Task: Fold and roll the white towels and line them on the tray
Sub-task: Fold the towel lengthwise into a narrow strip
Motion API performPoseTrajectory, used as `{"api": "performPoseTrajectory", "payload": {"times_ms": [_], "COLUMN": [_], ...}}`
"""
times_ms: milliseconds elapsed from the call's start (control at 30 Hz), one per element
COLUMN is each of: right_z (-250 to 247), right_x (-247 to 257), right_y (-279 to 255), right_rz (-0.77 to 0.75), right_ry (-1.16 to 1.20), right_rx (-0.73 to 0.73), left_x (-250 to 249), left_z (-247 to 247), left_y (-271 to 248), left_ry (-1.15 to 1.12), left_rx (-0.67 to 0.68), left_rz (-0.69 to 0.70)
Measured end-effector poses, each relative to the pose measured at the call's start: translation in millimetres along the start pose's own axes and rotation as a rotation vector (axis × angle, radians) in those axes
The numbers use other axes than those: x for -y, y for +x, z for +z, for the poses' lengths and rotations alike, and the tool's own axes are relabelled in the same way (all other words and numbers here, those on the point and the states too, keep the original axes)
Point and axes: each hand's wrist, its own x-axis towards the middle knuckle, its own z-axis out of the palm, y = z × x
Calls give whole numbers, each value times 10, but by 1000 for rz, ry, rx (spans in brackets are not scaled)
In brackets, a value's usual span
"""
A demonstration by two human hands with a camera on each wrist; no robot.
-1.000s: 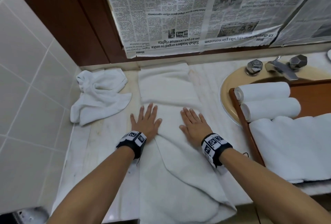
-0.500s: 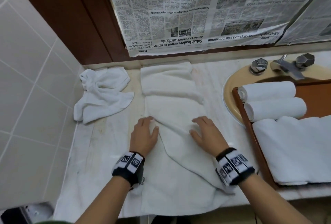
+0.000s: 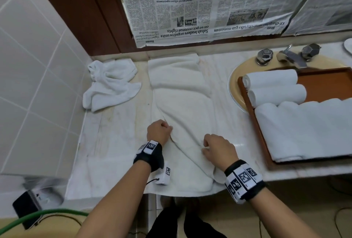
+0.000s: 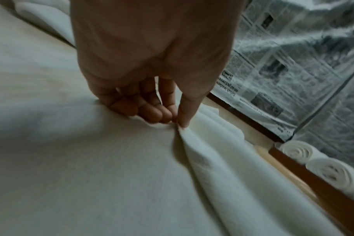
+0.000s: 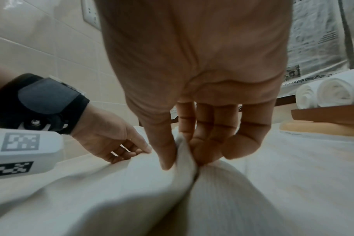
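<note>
Both our left hand [image 3: 159,130] and right hand [image 3: 217,149] pinch the towel [image 3: 182,104] at frame centre; uneven pulling could skew its fold.

My head camera looks steeply down over the counter [image 3: 118,138], taking both forearms from above. My left wrist camera sits close behind the knuckles, facing along the towel [image 4: 111,183] toward the newspaper [image 4: 293,67]. My right wrist camera, equally close, faces leftward. All three share the towel and the tray [image 3: 327,85]
</note>
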Motion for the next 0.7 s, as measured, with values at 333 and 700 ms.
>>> {"api": "performPoseTrajectory", "payload": {"times_ms": [333,700], "right_z": [-60,393], "right_x": [84,1102], "right_y": [-316,-914], "right_rz": [9,-185], "right_ry": [272,576], "right_rx": [4,33], "left_x": [124,516], "left_z": [-263,-600], "left_y": [0,-67], "left_ry": [-107,-98], "left_rx": [76,140], "left_rz": [-26,-5]}}
